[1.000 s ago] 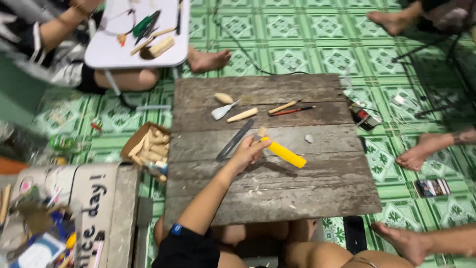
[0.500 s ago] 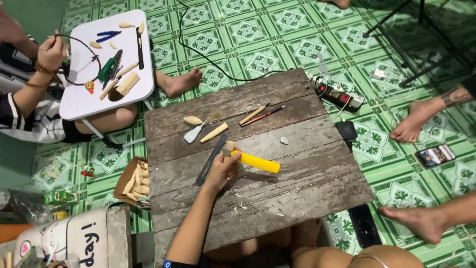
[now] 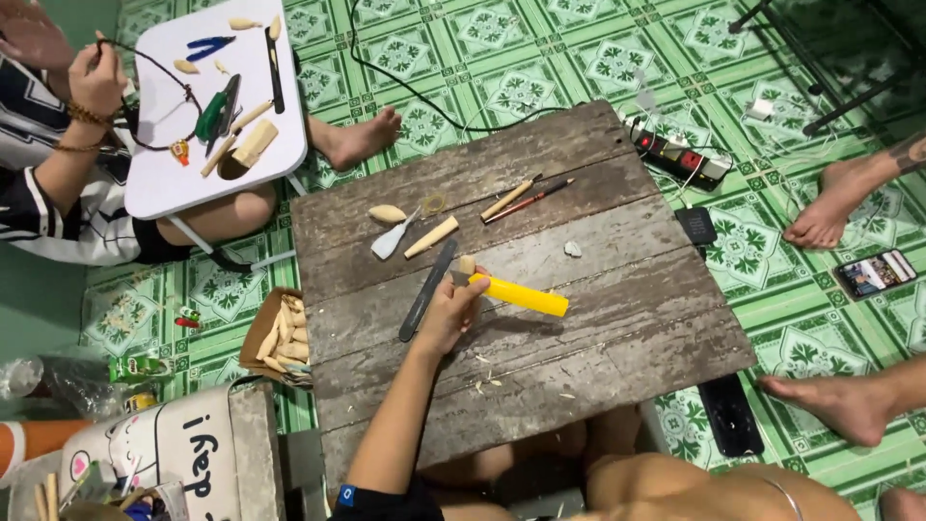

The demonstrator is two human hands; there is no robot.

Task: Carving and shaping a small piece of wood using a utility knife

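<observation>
My left hand (image 3: 447,311) rests on the weathered wooden board (image 3: 598,318), closed around the near end of a yellow utility knife (image 3: 526,296) that lies pointing right. A small pale wooden piece (image 3: 466,263) sits at my fingertips; whether the hand grips it I cannot tell. A long dark file (image 3: 424,289) lies just left of the hand. My right hand is out of view.
Farther up the board lie carved wooden pieces (image 3: 389,213), a white-handled tool (image 3: 391,243) and two pencils (image 3: 521,198). A cardboard box of wooden sticks (image 3: 280,333) sits left. Another person works at a white lap table (image 3: 183,164). A power strip (image 3: 680,154), phones (image 3: 873,273) and other people's feet (image 3: 830,217) are on the right.
The camera view has shifted and drawn closer. My left hand stays on the yellow knife at about the same spot on the board.
</observation>
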